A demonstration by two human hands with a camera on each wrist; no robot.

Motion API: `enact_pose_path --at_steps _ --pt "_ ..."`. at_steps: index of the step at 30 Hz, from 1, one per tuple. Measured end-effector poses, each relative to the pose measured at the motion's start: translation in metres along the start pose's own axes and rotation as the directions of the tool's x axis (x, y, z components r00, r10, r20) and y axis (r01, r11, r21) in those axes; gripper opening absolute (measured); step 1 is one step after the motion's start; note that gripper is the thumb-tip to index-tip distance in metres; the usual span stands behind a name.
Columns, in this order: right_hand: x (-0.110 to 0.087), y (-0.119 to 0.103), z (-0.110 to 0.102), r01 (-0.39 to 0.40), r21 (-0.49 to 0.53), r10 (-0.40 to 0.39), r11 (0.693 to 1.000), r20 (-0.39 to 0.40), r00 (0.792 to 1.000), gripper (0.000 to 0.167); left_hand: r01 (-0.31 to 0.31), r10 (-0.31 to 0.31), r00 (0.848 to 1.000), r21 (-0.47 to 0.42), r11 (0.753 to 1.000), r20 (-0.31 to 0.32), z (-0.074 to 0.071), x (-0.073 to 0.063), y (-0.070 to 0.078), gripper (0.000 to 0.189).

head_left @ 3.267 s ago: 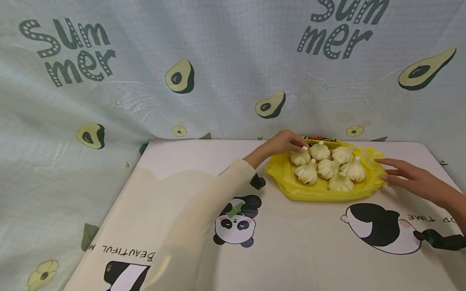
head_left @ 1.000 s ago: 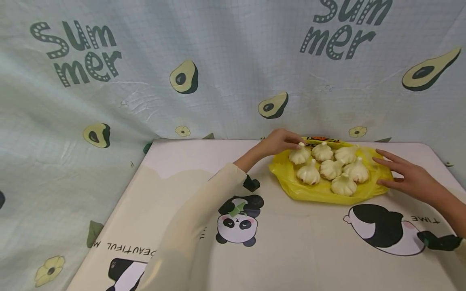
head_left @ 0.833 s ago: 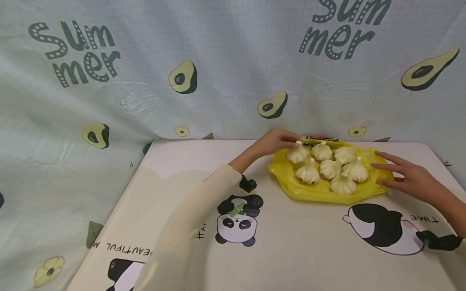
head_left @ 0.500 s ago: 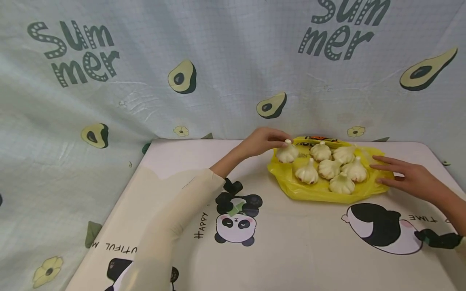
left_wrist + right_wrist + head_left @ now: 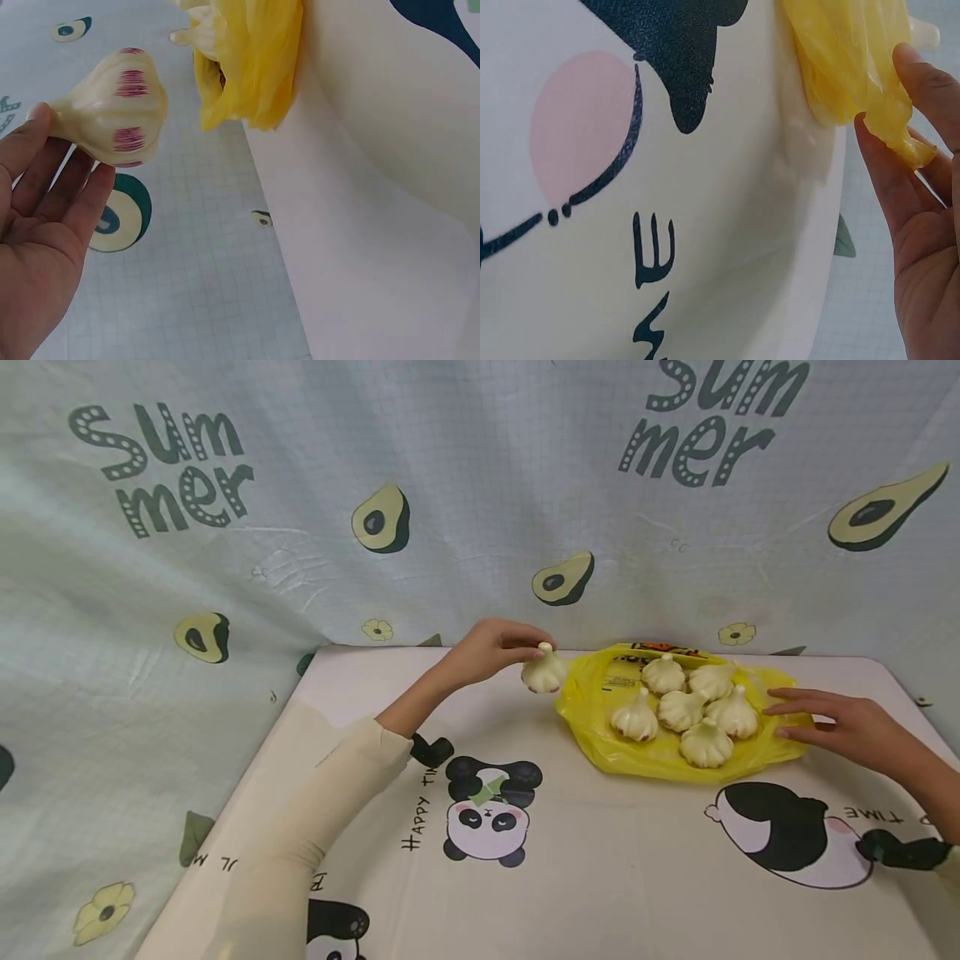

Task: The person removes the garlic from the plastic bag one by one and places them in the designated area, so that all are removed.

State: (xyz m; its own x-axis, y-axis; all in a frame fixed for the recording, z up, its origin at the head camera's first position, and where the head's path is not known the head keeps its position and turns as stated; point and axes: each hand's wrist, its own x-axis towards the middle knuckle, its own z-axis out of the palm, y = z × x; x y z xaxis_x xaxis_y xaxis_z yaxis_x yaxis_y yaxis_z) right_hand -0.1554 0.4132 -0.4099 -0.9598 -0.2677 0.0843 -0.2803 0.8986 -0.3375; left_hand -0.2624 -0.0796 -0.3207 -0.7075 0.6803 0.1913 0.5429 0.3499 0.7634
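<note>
My left hand (image 5: 491, 652) pinches a garlic bulb (image 5: 544, 670) by its stem, thumb on one side and fingers on the other. In the left wrist view this bulb (image 5: 116, 112) shows purple streaks round its root end. It hangs just left of a yellow plastic bag (image 5: 600, 756), spread out on the table with several more garlic bulbs (image 5: 681, 710) in its opening. At the bag's right edge my right hand (image 5: 847, 727) rests its fairly straight, spread fingers against the plastic. The right wrist view shows the bag's thin edge (image 5: 900, 135) lying between thumb and fingers.
The table (image 5: 585, 877) wears a pale cover printed with pandas and lettering. Behind it hangs a light curtain (image 5: 465, 485) with avocado prints, close to the bag's back edge. A sleeve (image 5: 315, 827) crosses the left part of the table.
My left hand has lifted one garlic bulb from the bag's left side and carried it left, past the bag's edge. The right hand stays at the bag's right edge.
</note>
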Motion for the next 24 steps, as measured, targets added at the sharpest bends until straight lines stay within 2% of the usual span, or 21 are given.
enact_pose_path --at_steps 10,18,24 --pt "-0.001 0.001 0.001 0.004 0.018 -0.003 1.0 -0.028 1.0 0.026 -0.007 0.007 1.0 -0.001 1.0 -0.005 -0.013 -0.02 -0.007 0.023" --pt "-0.003 0.0 0.0 -0.024 0.037 0.025 0.999 -0.039 0.999 0.019 0.057 -0.057 0.998 -0.005 0.998 -0.014 -0.022 -0.035 -0.012 0.022" --pt "-0.004 -0.002 -0.001 -0.01 0.035 0.012 0.999 -0.053 0.999 0.017 0.07 -0.07 0.997 0.005 0.998 -0.042 -0.027 -0.045 -0.014 0.022"
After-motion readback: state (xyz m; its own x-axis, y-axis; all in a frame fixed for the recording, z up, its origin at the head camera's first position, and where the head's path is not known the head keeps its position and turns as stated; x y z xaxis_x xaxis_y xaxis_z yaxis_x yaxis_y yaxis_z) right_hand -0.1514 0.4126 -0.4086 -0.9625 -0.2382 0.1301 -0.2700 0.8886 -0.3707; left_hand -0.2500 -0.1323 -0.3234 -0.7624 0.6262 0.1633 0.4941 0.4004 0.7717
